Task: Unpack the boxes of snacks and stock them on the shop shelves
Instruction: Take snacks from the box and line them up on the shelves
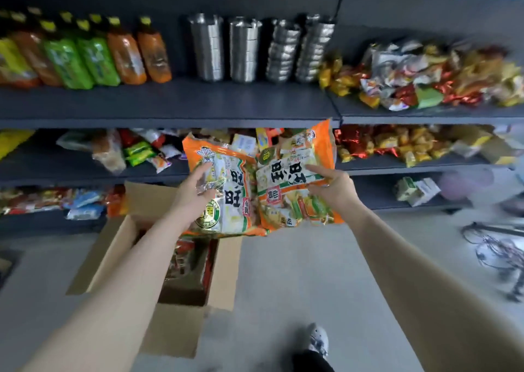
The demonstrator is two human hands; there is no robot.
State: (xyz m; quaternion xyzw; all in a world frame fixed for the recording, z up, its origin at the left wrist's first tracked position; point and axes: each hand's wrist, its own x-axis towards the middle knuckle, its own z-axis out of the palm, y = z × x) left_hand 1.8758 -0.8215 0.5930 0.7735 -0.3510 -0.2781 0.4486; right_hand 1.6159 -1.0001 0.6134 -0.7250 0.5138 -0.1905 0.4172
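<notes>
Two large orange-and-white snack bags are held up in front of the shelves. My left hand (pixel 195 193) grips the left snack bag (pixel 229 201) at its left edge. My right hand (pixel 334 184) grips the right snack bag (pixel 295 170) at its right edge. The two bags overlap in the middle. Below them an open cardboard box (pixel 113 247) stands on the floor, with more red packets visible inside. The dark shelf (pixel 170 102) at chest height has a bare stretch in front of the bags.
Bottled drinks (pixel 85 54) and stacked steel cups (pixel 246 48) stand on the upper shelf, loose snack packets (pixel 425 77) to the right. Lower shelves hold mixed packets (pixel 136 150). Cables (pixel 499 252) lie on the floor at right. My shoe (pixel 317 340) is near the bottom edge.
</notes>
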